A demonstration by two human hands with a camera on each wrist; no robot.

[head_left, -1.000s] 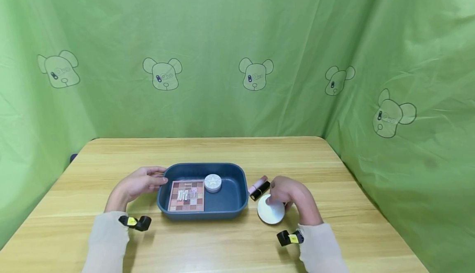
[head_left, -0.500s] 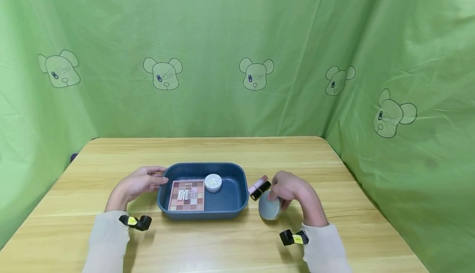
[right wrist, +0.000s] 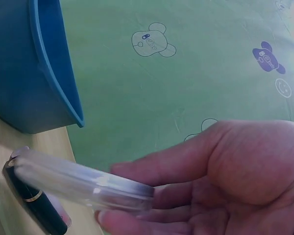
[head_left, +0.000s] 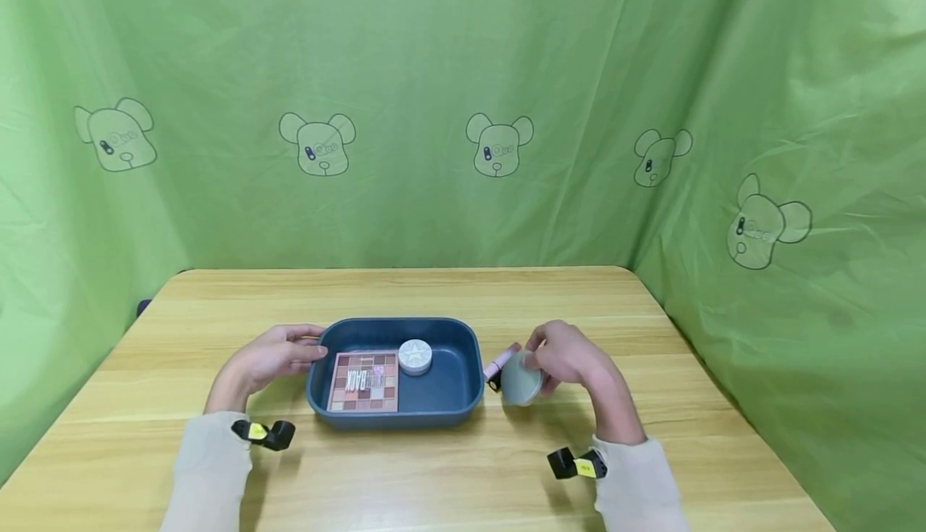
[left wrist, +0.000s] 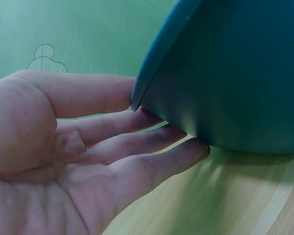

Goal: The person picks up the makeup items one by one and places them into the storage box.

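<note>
Green curtain (head_left: 412, 58): cartoon-printed cloth hanging behind and beside the wooden table (head_left: 376, 476).
Round compact (head_left: 521, 381): right of the blue tray (head_left: 437, 419) and apart from it, its disc tilted; it seems lifted off the wood.
Right hand (head_left: 575, 358): pinches the compact near its far-right edge, thumb on one side and fingers on the other, so the disc juts left and near from the grip, out toward the tray's right end.
Black lipstick tube (right wrist: 36, 208) and pink lipstick tube (head_left: 499, 363): side by side between compact and tray, long axes running near-left to far-right; the compact partly covers the black one from above, and whether they touch cannot be told.
Left hand (head_left: 268, 359): at the tray's left end, thumb at the rim, nearly straight fingers against the outer wall; well apart from the compact.
Tray contents: eyeshadow palette (head_left: 364, 391) at left, star-lidded jar (head_left: 415, 355) toward the far middle.
</note>
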